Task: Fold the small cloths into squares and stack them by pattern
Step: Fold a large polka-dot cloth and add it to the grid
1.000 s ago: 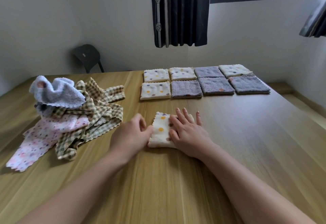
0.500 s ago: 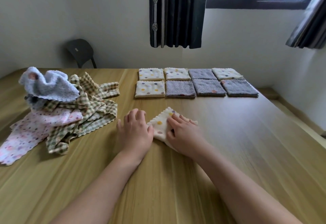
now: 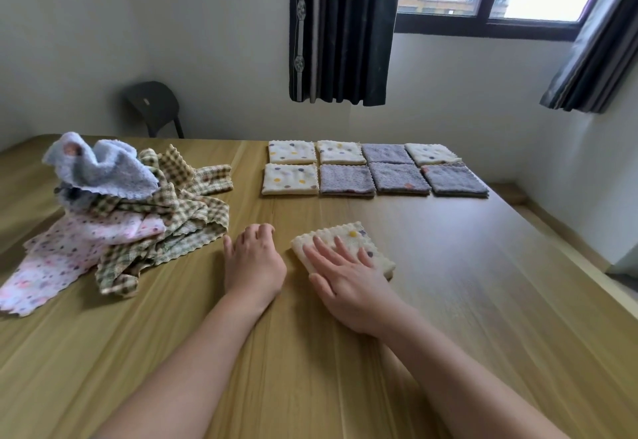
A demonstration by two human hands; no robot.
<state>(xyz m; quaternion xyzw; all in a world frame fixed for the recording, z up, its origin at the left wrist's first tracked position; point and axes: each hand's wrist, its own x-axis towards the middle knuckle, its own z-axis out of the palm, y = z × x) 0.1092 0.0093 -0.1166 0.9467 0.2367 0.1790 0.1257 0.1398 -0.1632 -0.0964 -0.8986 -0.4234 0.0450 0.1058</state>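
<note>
Pressing down with the right hand [image 3: 348, 276], fingers straight and spread, nothing curled or pinched: flat on the near part of a folded cream dotted cloth [image 3: 352, 240], already squared and lying a little askew on the table [image 3: 466, 300], near the middle. Just left of it, not touching, the left hand [image 3: 253, 262] on the wood, fingers loosely curled, holding nothing. Farther out, toward the far edge, two rows of four folded pieces set edge to edge: cream dotted squares [image 3: 290, 179] at the left of both rows, with one more at the far right of the back row, and grey squares [image 3: 399, 178] filling the rest. Well to the left, a heap of unfolded cloths [image 3: 145, 221]: a pale blue cloth [image 3: 103, 171] on top, green check cloths [image 3: 186, 203] beneath and around it, a pink dotted cloth [image 3: 65, 248] spilling toward the near edge. Judged from this layout: folding well under way, with nine pieces squared, counting the one under the palm. Left to do: placing this one with the other cream dotted ones, gathering the squares, now side by side with one cream piece among the grey, into proper stacks by pattern, then folding the whole heap. No stack yet for blue, check or pink. Impossible to tell how many cloths are in the heap.
</note>
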